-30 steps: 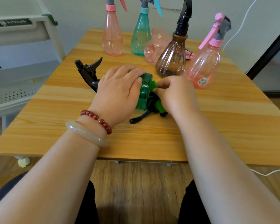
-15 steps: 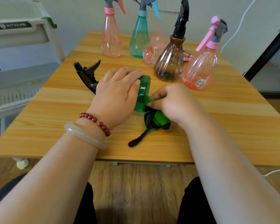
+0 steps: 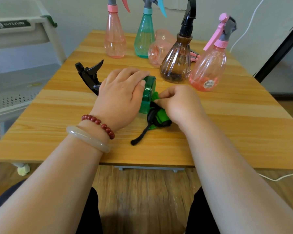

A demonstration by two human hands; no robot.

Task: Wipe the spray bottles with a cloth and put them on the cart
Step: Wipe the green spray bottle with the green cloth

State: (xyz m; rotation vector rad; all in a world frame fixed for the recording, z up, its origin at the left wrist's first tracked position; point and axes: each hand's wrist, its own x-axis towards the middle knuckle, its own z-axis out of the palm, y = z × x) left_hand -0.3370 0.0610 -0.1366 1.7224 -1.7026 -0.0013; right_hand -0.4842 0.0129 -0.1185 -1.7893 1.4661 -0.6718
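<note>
The bottle is laid on its side on the table, long axis left to right, nozzle leftward. It is gripped from above by the left hand. The cloth is pinched at its base by the right hand. The cart stands left, nearer the left hand.

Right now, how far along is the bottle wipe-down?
Done: no bottle visible on the cart. In hand: left hand holds the green spray bottle on its side; right hand pinches the green cloth against its base. Left: the brown spray bottle and four others wait on the table.
</note>
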